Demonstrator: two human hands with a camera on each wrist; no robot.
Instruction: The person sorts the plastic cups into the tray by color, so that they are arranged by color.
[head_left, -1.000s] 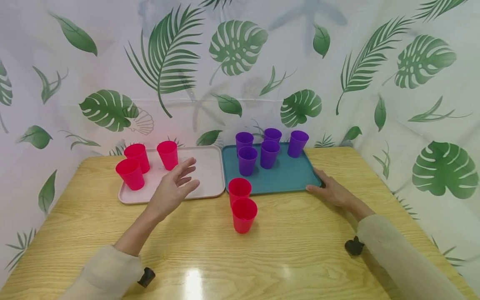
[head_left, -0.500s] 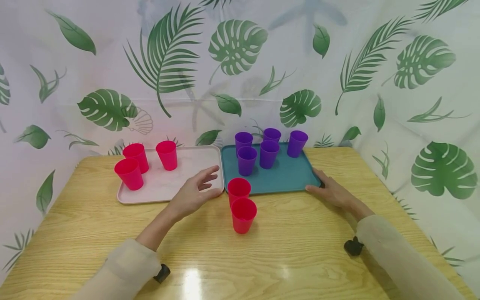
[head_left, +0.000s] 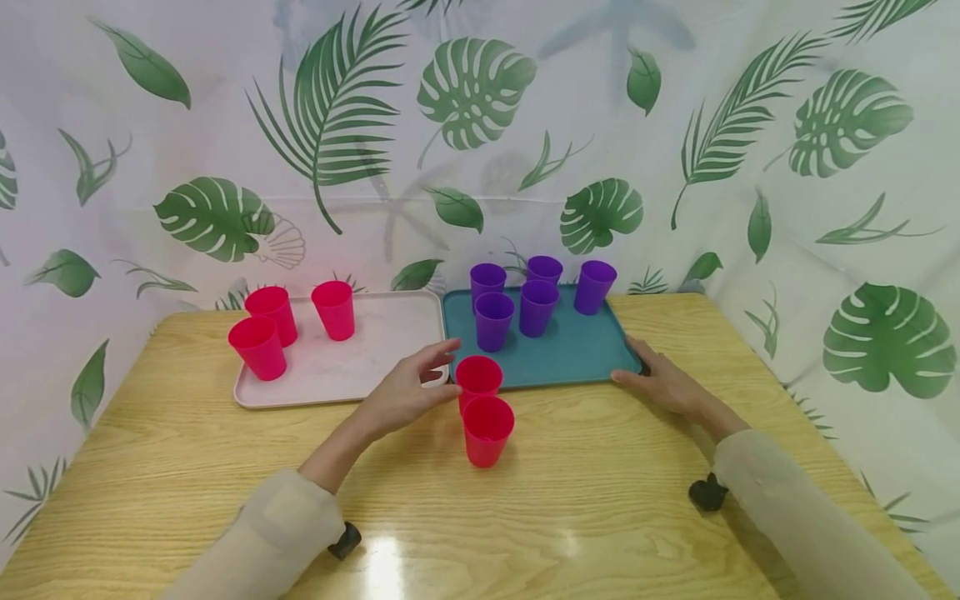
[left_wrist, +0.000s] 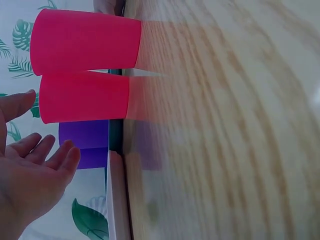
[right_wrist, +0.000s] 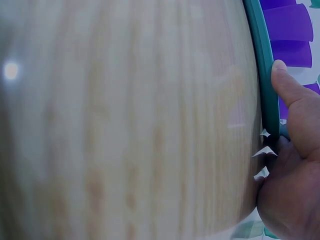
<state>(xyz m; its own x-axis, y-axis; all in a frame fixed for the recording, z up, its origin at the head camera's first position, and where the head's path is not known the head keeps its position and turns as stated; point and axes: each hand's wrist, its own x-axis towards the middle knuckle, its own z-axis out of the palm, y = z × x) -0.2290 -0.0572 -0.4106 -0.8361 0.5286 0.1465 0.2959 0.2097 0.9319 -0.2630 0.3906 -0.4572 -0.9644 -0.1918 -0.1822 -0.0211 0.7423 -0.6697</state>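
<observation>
Two red cups stood upright on the bare wooden table [head_left: 600, 517], just near of where the two trays met; the farther red cup [head_left: 478, 380] had its open mouth up and sat close against the near rim of the teal tray [head_left: 577, 354]; the nearer red cup [head_left: 487, 430] stood just in front of it, the two almost touching in the left wrist view, both plain, glossy and tapering toward the base.

To the left lay the pink tray [head_left: 360, 362] with three more red cups [head_left: 279, 321] grouped at its far left end; on the teal tray five purple cups [head_left: 528, 297] clustered at the far side; a leaf-printed cloth [head_left: 480, 125] hung behind and to both sides; the nearer red cup stood between the camera and the farther one, but nothing lay between the left hand and the farther cup.

The left hand [head_left: 408, 392] hovered over the near right corner of the pink tray, just left of the farther red cup; its fingers [left_wrist: 47, 155] were spread and only loosely bent, the palm turned toward the cup, gripping nothing; whether a fingertip touched the cup could not be told; the right hand [head_left: 660, 379] rested at the near right corner of the teal tray, thumb lying straight along its rim, the other fingers mostly hidden.
</observation>
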